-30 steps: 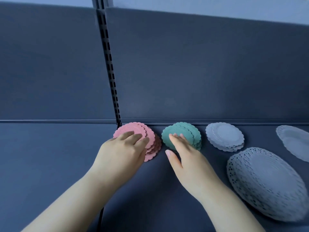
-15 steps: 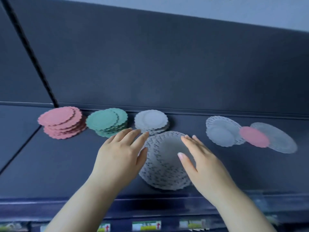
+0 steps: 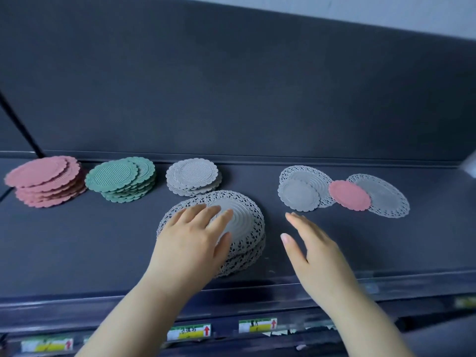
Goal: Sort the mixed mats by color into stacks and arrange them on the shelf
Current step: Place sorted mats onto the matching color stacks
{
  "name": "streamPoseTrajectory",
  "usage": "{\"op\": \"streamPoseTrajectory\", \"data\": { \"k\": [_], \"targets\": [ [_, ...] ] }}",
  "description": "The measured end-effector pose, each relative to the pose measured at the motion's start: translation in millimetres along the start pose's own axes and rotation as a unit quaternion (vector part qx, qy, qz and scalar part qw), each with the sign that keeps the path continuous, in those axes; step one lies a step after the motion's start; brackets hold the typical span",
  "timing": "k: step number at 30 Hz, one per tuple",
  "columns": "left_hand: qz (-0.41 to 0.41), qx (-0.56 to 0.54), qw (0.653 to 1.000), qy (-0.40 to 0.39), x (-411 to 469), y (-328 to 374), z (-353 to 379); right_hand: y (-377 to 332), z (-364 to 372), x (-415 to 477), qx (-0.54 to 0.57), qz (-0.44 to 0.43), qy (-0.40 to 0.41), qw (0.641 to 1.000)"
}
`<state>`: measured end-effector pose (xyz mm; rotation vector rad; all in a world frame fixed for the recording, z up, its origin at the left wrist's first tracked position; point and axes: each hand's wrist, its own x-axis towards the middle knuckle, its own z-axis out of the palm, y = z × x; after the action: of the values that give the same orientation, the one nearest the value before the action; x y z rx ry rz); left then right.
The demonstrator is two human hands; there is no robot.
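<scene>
left hand (image 3: 192, 243) flat, fingers straight on lacy grey mat stack (image 3: 247, 225), right hand (image 3: 313, 249) open, holding nothing, beside it on shelf (image 3: 77, 240)

I see one dark shelf (image 3: 77, 240).
On it: pink stack (image 3: 43, 181), green stack (image 3: 121, 179), grey stack (image 3: 193, 176), lacy stack (image 3: 247, 228) in front, loose mats (image 3: 298, 195) right.

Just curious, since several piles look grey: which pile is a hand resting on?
The left hand rests on the big lacy grey stack nearest the front; the smaller ribbed grey stack behind it is untouched.
</scene>
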<state>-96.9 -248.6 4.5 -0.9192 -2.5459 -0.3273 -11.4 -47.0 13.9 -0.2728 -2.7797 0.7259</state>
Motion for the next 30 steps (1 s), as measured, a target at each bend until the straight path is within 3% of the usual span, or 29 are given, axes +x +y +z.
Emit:
{"op": "streamPoseTrajectory", "data": {
  "k": [8, 18, 21, 26, 30],
  "targets": [
    [0.023, -0.027, 0.999, 0.034, 16, 6, 14, 10, 7, 18, 0.012, 0.009, 0.022, 1.000],
    [-0.010, -0.015, 1.000, -0.010, 69, 67, 31, 89, -43, 55, 0.022, 0.011, 0.035, 0.999],
    [-0.010, -0.020, 1.000, -0.019, 89, 107, 43, 127, -67, 69, -0.010, 0.010, -0.010, 1.000],
    [0.052, -0.024, 0.998, -0.025, 133, 179, 73, 204, -106, 90, -0.176, 0.002, -0.087, 0.980],
    [0.058, 0.027, 0.994, -0.093, 166, 225, 110, 236, -121, 95, -0.168, 0.033, -0.185, 0.968]
  ]
}}
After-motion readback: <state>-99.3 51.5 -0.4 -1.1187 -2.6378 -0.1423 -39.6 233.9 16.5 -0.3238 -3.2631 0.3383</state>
